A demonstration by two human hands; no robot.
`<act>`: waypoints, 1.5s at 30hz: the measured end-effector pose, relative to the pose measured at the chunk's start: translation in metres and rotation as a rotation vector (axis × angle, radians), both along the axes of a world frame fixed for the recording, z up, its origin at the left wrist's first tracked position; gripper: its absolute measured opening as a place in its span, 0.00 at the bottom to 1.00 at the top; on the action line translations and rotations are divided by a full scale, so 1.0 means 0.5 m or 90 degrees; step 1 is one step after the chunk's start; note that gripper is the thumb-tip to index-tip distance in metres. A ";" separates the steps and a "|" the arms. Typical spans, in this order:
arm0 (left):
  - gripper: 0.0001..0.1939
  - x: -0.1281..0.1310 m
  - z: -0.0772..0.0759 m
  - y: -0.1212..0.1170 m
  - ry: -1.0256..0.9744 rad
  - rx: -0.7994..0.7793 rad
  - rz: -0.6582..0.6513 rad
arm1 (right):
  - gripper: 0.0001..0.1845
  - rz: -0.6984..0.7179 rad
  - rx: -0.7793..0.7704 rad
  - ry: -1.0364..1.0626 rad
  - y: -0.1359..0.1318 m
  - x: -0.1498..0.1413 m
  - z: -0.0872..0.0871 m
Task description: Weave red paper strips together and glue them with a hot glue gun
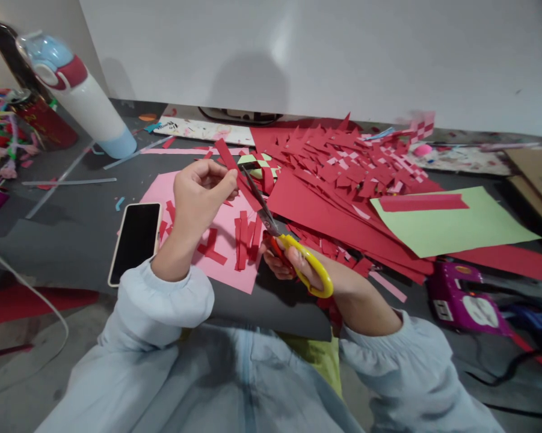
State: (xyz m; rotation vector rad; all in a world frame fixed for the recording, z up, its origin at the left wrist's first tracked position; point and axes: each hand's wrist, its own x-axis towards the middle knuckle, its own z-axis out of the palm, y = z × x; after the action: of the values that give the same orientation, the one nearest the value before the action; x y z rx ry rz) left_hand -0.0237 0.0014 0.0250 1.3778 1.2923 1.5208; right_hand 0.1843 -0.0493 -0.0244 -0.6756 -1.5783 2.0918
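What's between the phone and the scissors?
Head view: left wrist, then the pink sheet with red strips on it, between phone and scissors.

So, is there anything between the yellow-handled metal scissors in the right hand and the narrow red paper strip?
Nothing visible does: the scissors' blades already reach the strip. The left hand pinches it near the blade tips, not between.

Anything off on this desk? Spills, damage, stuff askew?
Just clutter: red paper scraps sit in a loose heap beyond the scissors, and a green sheet lies askew over red sheets. The bottle seems to lean, possibly lens distortion. No spill visible.
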 end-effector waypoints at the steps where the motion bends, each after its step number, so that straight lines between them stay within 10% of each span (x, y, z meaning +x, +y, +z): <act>1: 0.10 0.000 0.000 -0.001 0.002 0.002 -0.001 | 0.22 0.001 0.000 0.001 0.000 0.000 -0.001; 16: 0.08 -0.001 -0.002 -0.002 0.014 0.022 -0.015 | 0.18 0.005 -0.081 0.045 0.001 0.004 -0.048; 45: 0.10 0.000 -0.006 0.006 -0.028 -0.010 -0.014 | 0.23 -0.021 -0.038 0.016 -0.002 -0.003 -0.025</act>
State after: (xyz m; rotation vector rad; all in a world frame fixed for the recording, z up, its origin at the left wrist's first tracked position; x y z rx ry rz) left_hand -0.0238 0.0046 0.0220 1.3366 1.2550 1.5146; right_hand 0.1827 -0.0505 -0.0371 -0.6872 -1.4870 2.1221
